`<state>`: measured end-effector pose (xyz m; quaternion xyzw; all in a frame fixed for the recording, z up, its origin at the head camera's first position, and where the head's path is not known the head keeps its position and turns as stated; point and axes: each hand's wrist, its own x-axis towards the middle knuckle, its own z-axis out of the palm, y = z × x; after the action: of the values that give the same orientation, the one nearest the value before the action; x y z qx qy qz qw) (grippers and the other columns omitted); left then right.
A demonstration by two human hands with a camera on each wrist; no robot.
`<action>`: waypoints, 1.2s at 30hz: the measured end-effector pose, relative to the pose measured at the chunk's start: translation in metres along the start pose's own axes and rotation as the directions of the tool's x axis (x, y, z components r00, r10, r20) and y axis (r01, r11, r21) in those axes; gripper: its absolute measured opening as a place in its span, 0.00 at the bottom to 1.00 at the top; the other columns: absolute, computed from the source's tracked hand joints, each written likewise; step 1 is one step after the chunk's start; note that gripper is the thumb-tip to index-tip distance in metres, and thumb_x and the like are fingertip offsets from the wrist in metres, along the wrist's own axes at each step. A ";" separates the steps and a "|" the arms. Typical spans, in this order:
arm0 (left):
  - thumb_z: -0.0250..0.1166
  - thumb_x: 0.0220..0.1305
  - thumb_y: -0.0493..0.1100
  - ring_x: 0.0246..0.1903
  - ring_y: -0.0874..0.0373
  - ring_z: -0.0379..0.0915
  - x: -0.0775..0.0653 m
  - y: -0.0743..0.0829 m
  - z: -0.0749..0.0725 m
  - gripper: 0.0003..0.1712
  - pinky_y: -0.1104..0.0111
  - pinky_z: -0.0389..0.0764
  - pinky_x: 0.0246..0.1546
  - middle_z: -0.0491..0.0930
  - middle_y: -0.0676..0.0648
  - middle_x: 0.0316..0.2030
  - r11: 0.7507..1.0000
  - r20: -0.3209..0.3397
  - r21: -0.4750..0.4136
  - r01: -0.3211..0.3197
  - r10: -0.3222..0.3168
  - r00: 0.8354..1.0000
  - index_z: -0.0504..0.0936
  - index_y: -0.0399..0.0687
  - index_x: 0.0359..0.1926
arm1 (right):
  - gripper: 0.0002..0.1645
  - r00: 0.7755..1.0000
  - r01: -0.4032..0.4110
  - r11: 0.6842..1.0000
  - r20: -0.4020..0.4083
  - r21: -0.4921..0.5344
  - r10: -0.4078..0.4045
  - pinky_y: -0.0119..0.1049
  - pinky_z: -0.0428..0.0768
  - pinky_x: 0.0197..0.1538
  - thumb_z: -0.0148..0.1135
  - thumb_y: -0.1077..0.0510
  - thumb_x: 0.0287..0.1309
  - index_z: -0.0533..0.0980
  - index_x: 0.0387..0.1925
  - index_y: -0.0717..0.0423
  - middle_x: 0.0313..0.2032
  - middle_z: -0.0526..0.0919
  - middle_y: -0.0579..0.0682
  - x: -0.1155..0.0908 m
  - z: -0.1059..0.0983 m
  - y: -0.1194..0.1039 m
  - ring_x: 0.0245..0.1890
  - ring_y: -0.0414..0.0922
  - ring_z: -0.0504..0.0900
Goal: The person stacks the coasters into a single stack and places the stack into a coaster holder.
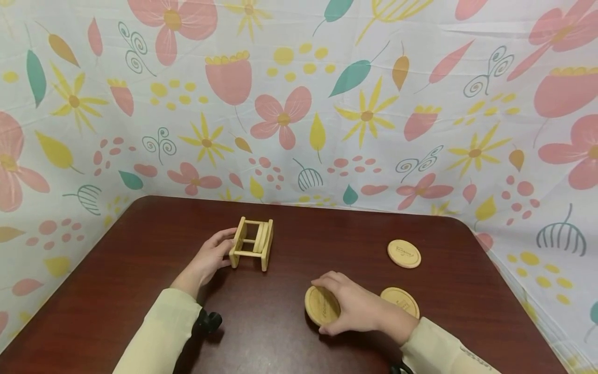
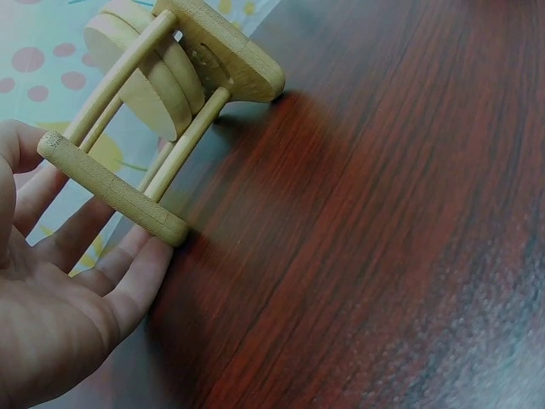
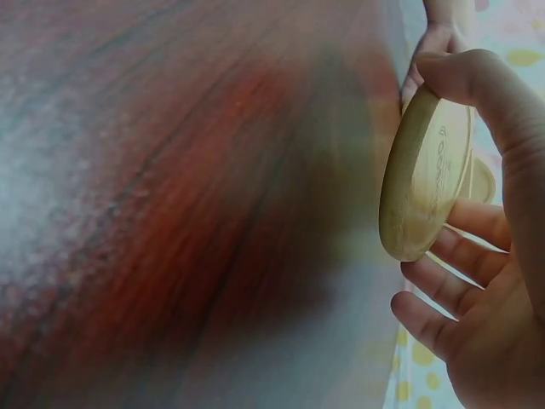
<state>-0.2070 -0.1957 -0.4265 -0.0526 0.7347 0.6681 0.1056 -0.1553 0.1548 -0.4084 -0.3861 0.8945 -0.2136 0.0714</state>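
A small wooden coaster holder (image 1: 252, 254) with slatted rods stands on the table at centre left. A pair of round wooden coasters (image 2: 157, 72) sits upright inside it, against the far end panel in the left wrist view. My left hand (image 1: 212, 255) holds the holder by its left end panel, the thumb at one edge and the fingers at the other. Tilted above the table, a round wooden coaster (image 1: 322, 305) with engraved markings is pinched at its rim between the thumb and fingers of my right hand (image 1: 357, 305).
Two more engraved coasters lie flat on the right of the dark wooden table (image 1: 280, 343): a farther coaster (image 1: 404, 254) and a nearer coaster (image 1: 402, 301), partly hidden by my right hand. A flower-printed cloth (image 1: 289, 104) hangs behind the table.
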 end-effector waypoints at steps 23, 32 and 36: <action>0.47 0.72 0.47 0.56 0.48 0.70 -0.001 0.001 0.001 0.27 0.57 0.75 0.53 0.62 0.41 0.66 1.000 -0.004 0.002 0.000 0.000 1.000 0.58 0.53 0.70 | 0.52 0.997 0.017 0.998 -0.082 0.054 -0.012 0.36 0.75 0.55 0.74 0.40 0.38 0.65 0.65 0.54 0.55 0.72 0.41 0.014 -0.007 -0.005 0.52 0.35 0.72; 0.48 0.72 0.47 0.59 0.45 0.68 -0.002 0.001 0.001 0.28 0.56 0.74 0.55 0.62 0.40 0.65 1.000 -0.002 -0.001 -0.002 0.002 1.000 0.58 0.52 0.70 | 0.49 0.989 0.041 0.993 -0.147 0.106 -0.025 0.39 0.75 0.56 0.74 0.41 0.39 0.65 0.63 0.50 0.55 0.70 0.40 0.020 -0.009 -0.005 0.54 0.35 0.71; 0.48 0.72 0.48 0.60 0.45 0.68 -0.003 0.002 0.001 0.28 0.55 0.74 0.55 0.63 0.40 0.65 1.000 0.000 0.001 -0.001 0.001 1.000 0.58 0.53 0.70 | 0.49 0.985 0.053 0.991 -0.172 0.123 -0.032 0.38 0.74 0.56 0.75 0.42 0.39 0.66 0.63 0.52 0.55 0.71 0.40 0.025 -0.009 -0.005 0.53 0.36 0.72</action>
<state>-0.2040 -0.1946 -0.4238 -0.0521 0.7350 0.6678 0.1052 -0.1720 0.1369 -0.3972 -0.3802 0.8734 -0.3039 0.0150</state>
